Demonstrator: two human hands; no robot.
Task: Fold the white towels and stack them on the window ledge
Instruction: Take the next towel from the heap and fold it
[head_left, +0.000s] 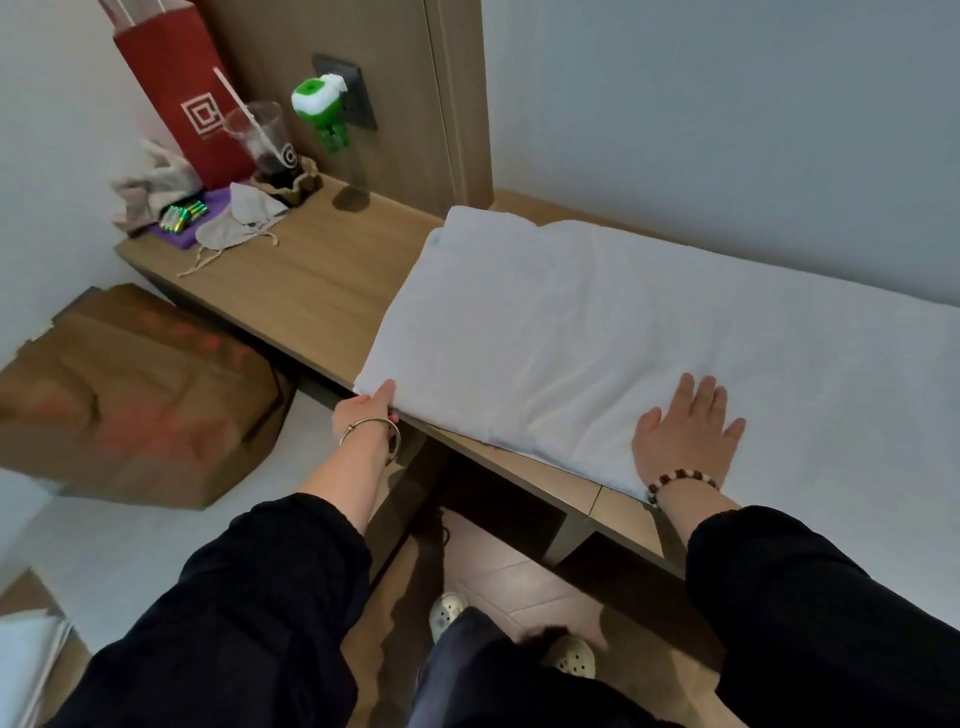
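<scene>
White towel (545, 332) lies on the wooden ledge (311, 270) beneath the flat, spread right hand (685, 436); left hand (363, 410) pinches its corner (fingers mostly hidden).

A red paper bag (176, 88) stands in the far left corner, with a plastic cup (267, 140) of dark drink and a straw just in front. Batteries (182, 215) lie on a purple sheet (215, 205) beside a grey drawstring pouch (239, 223). A green-and-white plug-in (319, 106) sits in the wall socket. A brown paper bag (135, 395) is on the floor, left of my white clogs (447, 613).

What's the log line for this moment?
left hand: pinches white towel corner | right hand: flat on it | surface: wooden ledge
</scene>
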